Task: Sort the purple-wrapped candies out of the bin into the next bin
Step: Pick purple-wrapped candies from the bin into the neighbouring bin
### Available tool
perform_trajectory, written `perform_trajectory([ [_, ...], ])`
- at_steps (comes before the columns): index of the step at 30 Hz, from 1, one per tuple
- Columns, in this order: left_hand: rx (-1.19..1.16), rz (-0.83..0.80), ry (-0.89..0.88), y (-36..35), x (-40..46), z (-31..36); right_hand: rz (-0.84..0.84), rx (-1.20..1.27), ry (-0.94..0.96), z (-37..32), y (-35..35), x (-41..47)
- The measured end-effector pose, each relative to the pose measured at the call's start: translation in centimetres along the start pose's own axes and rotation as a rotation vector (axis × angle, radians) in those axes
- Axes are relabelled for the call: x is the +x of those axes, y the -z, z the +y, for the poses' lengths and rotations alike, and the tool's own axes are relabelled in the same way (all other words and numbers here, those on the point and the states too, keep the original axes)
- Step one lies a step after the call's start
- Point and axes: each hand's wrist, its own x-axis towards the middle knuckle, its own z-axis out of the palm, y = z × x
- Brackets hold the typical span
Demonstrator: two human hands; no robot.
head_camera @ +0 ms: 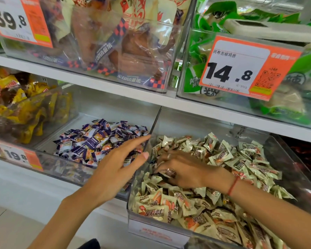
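Two hands are in view: the left hand [113, 169] and the right hand [183, 169]. Below them sit two clear candy bins: the purple candy bin [65, 169] under and beyond the left hand, and the cream candy bin [285, 155] under the right hand. Each holds too many wrapped candies to count. Left of the left hand is one bin of yellow packets [25, 108]. Above both hands are two more bins, one of brown snack bags [101, 42] and one of green packets [258, 72]. Four orange price tags show: 39.8 [20, 20], 14.8 [248, 67], 19.8 [18, 155] and one unreadable tag [156, 232] below the right hand.
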Motion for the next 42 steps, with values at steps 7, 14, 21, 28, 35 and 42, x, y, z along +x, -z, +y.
perform_trajectory([
  [7,0.022,0.058,-0.002,-0.2,0.0,0.2,-0.090,-0.199,0.042,-0.1,0.5,2.3],
  [14,0.081,0.160,-0.057,-0.1,-0.3,0.8,-0.014,0.003,-0.068,0.4,1.1,0.0],
  [21,0.287,0.170,-0.190,-1.0,-1.0,4.3,0.048,0.021,-0.312,0.2,5.6,-6.9],
  [28,0.293,0.186,0.082,-2.0,-1.4,3.3,0.214,-0.223,-0.310,-0.4,5.5,-9.5],
  [35,0.180,0.243,0.080,-2.8,-1.9,3.4,-0.097,0.281,-0.069,-3.0,1.7,0.8],
  [42,0.150,0.209,0.066,-2.4,-1.8,3.2,-0.107,0.115,-0.177,-0.2,1.3,-0.9],
])
